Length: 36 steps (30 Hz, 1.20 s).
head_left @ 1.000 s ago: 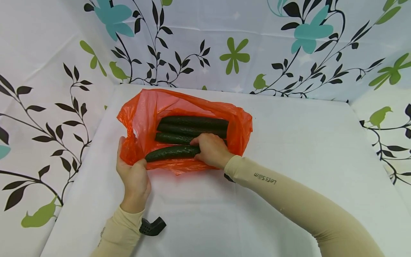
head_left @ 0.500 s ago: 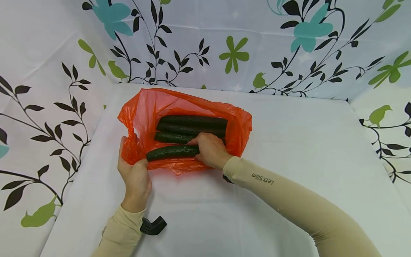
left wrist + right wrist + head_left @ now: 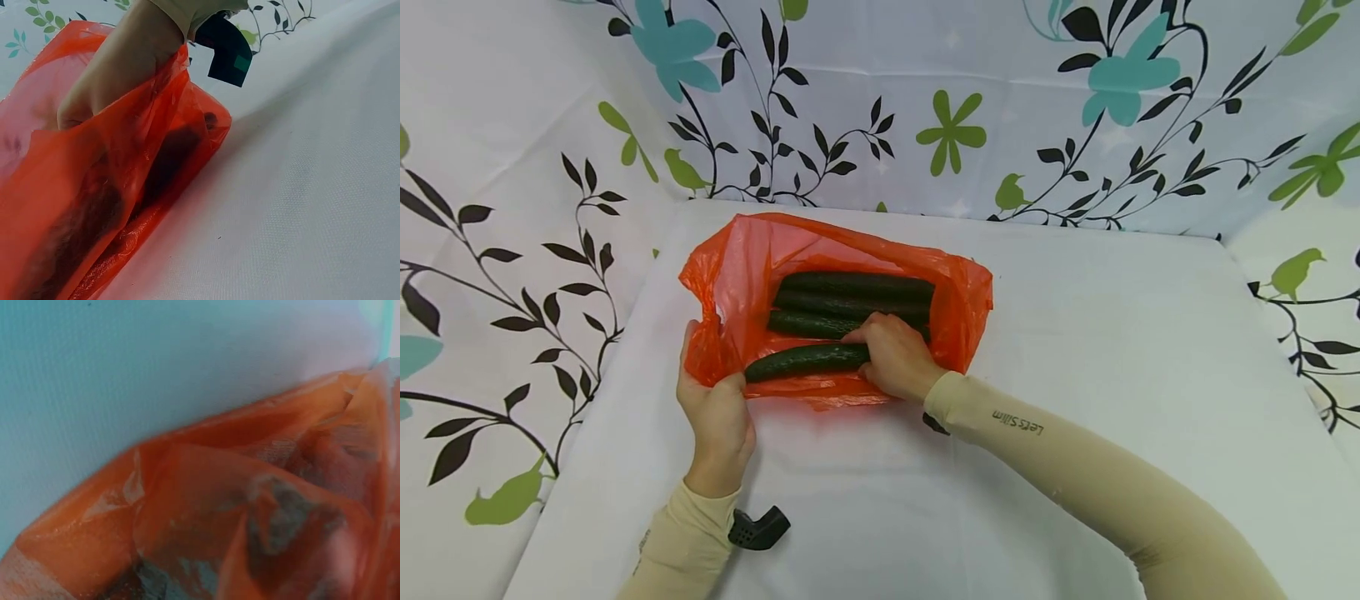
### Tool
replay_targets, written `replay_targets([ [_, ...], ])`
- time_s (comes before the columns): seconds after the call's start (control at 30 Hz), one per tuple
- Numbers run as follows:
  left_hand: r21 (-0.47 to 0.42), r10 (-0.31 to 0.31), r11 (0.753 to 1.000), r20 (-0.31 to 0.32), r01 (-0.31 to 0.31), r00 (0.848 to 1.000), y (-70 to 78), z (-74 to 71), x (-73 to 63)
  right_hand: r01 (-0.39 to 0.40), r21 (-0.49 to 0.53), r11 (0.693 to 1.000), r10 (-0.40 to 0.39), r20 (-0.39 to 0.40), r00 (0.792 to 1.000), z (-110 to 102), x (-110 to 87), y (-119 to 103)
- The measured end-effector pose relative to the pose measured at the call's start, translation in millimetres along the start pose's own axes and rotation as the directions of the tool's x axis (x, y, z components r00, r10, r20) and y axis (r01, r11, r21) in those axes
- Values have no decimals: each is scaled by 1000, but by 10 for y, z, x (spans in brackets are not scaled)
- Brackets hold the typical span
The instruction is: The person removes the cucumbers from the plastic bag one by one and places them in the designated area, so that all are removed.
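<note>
An orange-red plastic bag (image 3: 741,275) lies with its mouth spread wide, several dark green cucumbers inside. My left hand (image 3: 718,433) grips the bunched film at the bag's left side, thumb at the rim near a cucumber's tip. Inside the bag, my right hand (image 3: 901,358) holds the nearest cucumber (image 3: 805,360) by its right end, fingers curled over it. Farther back, other cucumbers (image 3: 853,286) lie side by side, partly hidden by the right hand. In the left wrist view, the right hand (image 3: 119,75) reaches behind the translucent film. Only bag film (image 3: 187,506) and blurred dark shapes show in the right wrist view.
A white cloth (image 3: 1075,333) covers the table under the bag. Behind it hangs a patterned curtain (image 3: 865,75) with leaves, birds and flowers. A black wrist device (image 3: 760,528) sticks out beside the left sleeve.
The head view has shifted slightly. Both hands keep their grip, and the cucumbers and bag stay in nearly the same places.
</note>
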<state>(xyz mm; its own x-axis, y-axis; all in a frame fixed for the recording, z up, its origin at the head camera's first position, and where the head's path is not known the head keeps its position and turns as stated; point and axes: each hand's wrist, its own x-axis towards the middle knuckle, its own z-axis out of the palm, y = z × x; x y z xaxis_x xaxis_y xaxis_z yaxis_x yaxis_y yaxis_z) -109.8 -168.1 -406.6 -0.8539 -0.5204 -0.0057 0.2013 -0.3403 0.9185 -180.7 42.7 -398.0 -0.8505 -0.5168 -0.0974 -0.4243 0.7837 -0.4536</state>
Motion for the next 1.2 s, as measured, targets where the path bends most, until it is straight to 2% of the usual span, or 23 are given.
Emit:
replay_targets([
  [0.2,-44,12,999,-26,-13,1000,21,22,7,22,63,998,-20,-21,1000,-93,-42,-2],
  [0.5,-108,44,993,-19,-46,999,87,50,13,56,164,985,-49,-51,998,-223,-138,8],
  [0.8,-96,37,995,-50,-42,998,106,27,17,65,304,950,-37,-95,995,-322,-289,-22],
  [0.9,-60,15,998,-57,-18,998,121,3,-3,94,376,922,-55,-112,992,-362,-329,-54],
  [0.97,-37,1,999,-65,-3,998,129,-13,-14,112,444,889,-68,-114,991,-393,-351,-78],
  [1.07,-17,-15,1000,-74,13,997,136,-38,-29,141,544,827,-94,-113,989,-443,-374,-113],
  [1.2,-12,-25,1000,-81,24,996,131,-70,-43,169,663,729,-128,-109,986,-516,-395,-168],
])
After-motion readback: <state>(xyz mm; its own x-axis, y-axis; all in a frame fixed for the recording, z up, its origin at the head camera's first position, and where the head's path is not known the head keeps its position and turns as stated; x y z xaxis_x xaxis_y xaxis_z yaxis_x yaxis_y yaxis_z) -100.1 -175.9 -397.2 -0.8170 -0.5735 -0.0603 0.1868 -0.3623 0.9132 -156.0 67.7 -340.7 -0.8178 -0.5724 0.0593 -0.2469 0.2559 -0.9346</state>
